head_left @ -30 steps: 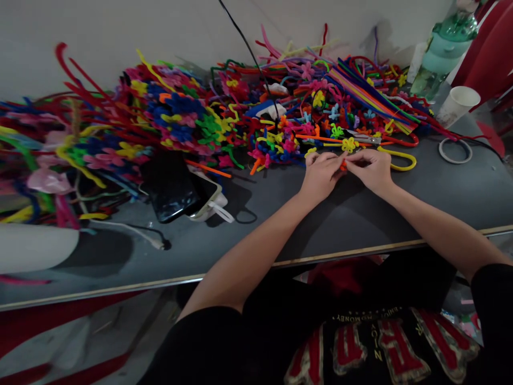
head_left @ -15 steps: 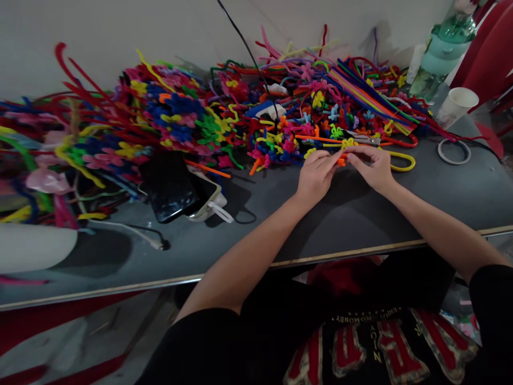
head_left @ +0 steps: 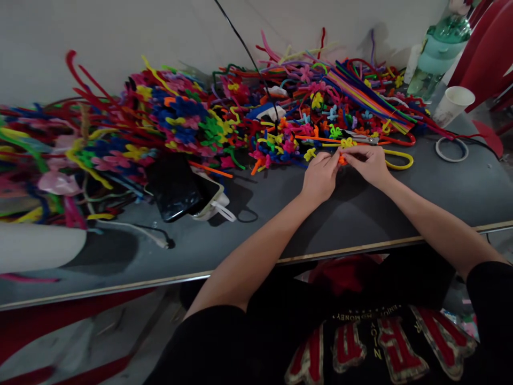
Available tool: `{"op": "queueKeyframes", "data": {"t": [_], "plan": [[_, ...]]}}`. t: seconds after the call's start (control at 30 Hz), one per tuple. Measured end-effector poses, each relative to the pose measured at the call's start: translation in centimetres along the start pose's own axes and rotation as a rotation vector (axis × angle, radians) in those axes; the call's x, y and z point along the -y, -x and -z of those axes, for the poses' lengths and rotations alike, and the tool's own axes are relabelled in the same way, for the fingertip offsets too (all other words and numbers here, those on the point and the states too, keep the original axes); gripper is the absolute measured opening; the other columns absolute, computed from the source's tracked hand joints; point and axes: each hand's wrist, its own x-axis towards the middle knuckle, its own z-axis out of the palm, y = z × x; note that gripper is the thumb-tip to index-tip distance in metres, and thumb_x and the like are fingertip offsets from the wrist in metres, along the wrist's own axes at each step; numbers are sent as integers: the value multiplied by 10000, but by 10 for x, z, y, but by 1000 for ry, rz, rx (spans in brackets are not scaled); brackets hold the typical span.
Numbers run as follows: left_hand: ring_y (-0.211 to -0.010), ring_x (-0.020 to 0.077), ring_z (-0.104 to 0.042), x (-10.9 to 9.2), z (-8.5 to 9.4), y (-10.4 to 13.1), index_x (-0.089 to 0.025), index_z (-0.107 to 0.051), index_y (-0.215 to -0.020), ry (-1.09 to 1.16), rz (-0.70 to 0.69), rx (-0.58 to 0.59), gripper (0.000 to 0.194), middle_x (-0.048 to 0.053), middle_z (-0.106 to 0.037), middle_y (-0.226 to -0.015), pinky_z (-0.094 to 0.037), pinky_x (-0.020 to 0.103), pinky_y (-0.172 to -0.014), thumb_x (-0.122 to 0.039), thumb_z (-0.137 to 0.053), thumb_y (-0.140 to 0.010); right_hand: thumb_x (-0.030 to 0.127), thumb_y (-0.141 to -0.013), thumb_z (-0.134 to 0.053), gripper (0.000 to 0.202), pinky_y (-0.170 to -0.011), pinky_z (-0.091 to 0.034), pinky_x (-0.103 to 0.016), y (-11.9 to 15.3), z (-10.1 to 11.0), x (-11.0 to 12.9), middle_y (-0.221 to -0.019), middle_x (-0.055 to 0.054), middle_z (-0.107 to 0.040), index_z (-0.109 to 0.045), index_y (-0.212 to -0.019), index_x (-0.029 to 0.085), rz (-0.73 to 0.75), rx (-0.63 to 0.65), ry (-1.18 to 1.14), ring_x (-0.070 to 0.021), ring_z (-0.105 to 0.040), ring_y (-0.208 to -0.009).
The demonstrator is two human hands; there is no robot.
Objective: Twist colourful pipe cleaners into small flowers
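Observation:
My left hand and my right hand meet fingertip to fingertip over the grey table. Between them they pinch a small orange pipe-cleaner piece, mostly covered by the fingers. A yellow pipe-cleaner flower shows just beyond the fingertips. Behind my right hand lie metal pliers, and a looped yellow pipe cleaner is to its right. A big heap of coloured pipe cleaners and flowers stretches along the wall.
A black phone and a pale case with a strap lie left of my hands. On the right are a tape ring, a paper cup and a green bottle. The table's front edge runs below my forearms.
The camera view has shifted slightly. My hands remain together at the orange piece, with the fingers of my left hand more bent and upright.

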Motion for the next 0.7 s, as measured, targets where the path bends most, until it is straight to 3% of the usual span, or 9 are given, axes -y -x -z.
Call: {"op": "queueKeyframes", "data": {"t": [0.17,0.3,0.37,0.53,0.7], "plan": [[-1064,232,-576,3,2,-3,-225,-592,-1381,8,37,-91,485,96,-703,-1012,-462,402,-998,-438,-311,-1047,479,-687,-812,406,-568,-597,-284,-3,-3,-7,-782,-35,-752,-773,-955,177,-136,90,-165,-154,-697,-671],[-1245,291,-516,-2,9,-3,-234,-627,-1303,5,128,-273,521,128,-645,-1216,-372,456,-1124,-591,-467,-959,470,-683,-813,360,-561,-582,-277,1,-7,-1,-713,-18,-727,-757,-884,177,-138,-15,-151,-134,-669,-608],[-1232,310,-524,-7,11,-1,-218,-644,-1239,11,168,-313,554,145,-632,-1205,-381,469,-1111,-646,-510,-914,457,-696,-806,324,-583,-576,-277,2,-7,2,-734,-16,-732,-752,-865,186,-99,-82,-107,-131,-666,-621],[-926,218,-629,-16,7,-1,-189,-641,-1163,105,168,-166,550,86,-696,-953,-509,362,-897,-657,-458,-941,436,-733,-783,301,-677,-574,-279,2,-6,4,-855,-35,-756,-743,-914,199,-20,-214,1,-155,-708,-775],[-911,209,-656,-11,6,-3,-162,-687,-1137,150,184,-139,537,108,-733,-1008,-523,320,-803,-603,-423,-982,462,-768,-746,346,-676,-563,-264,5,-11,2,-917,-53,-766,-740,-989,196,-11,-99,-3,-171,-728,-854]]}}
